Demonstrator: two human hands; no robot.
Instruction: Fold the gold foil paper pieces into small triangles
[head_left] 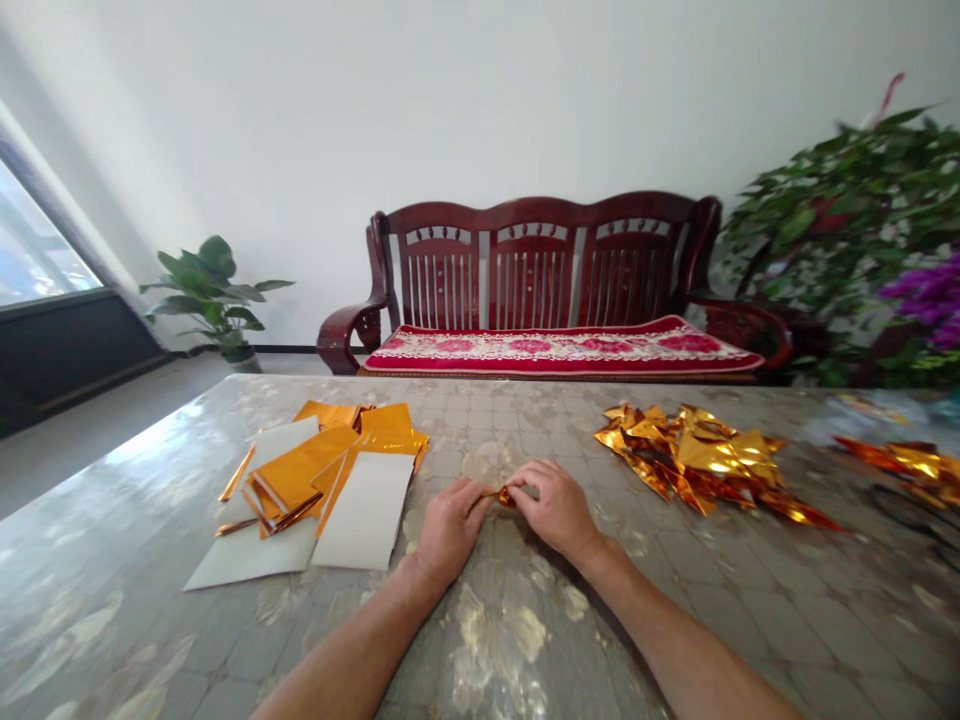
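Note:
Between my two hands, just above the middle of the table, is a small folded piece of gold foil paper (506, 496). My left hand (451, 525) pinches its left end with thumb and forefinger. On the right side my right hand (553, 508) grips the same piece, its fingers hiding part of it. To the left lie gold paper sheets (300, 468) in a loose stack, some with their white backs (366, 510) up. A heap of folded gold foil pieces (694, 455) rests to the right.
More gold foil pieces (911, 465), a clear plastic bag (866, 415) and a dark looped object (907, 510) lie at the table's right. Behind the patterned table (495, 640) stands a wooden bench (529, 265) with a red cushion. Plants (214, 290) flank it.

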